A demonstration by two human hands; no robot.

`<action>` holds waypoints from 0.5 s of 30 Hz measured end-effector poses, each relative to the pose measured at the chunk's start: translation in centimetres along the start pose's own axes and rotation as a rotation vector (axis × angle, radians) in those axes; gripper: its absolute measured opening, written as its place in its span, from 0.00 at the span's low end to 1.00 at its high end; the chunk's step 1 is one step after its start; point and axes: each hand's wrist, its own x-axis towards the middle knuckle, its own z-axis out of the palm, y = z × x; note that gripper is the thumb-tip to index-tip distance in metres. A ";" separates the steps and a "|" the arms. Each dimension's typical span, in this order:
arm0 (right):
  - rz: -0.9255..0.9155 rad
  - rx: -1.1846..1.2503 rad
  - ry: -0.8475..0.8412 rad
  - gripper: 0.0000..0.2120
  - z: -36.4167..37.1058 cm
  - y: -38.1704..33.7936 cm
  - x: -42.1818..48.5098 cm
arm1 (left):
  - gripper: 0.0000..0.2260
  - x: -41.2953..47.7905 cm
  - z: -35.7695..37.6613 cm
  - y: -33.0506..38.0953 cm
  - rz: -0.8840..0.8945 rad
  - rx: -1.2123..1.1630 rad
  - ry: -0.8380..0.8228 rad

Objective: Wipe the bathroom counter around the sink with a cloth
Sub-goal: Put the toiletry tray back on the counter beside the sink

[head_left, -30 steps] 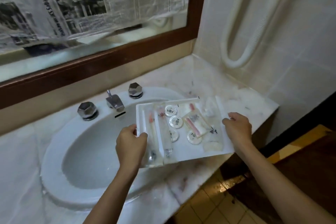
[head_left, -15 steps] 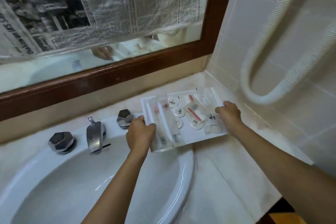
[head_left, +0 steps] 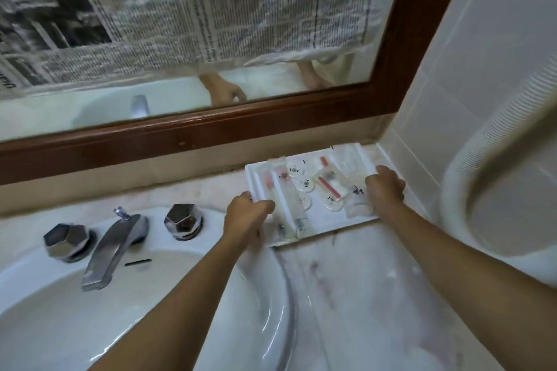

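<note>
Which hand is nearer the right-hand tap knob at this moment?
Left. The left hand grips the tray's near-left edge, just right of the knob. The right hand holds the tray's far side, well beyond.

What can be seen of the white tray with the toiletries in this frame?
The white tray is a shallow rectangle with a raised rim, plastic by its look. It sits low at the back right corner of the marble counter, near the mirror frame and tiled wall; whether it rests flat cannot be told. It holds clear-wrapped sachets, long packets with red parts and small round white pieces. The left hand grips its left edge, the right hand its right edge. Motion blur hides any print.
</note>
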 end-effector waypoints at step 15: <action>-0.271 -0.270 0.080 0.25 0.7 -0.4 -2.1 | 0.28 -1.2 1.8 -0.4 0.040 0.041 0.089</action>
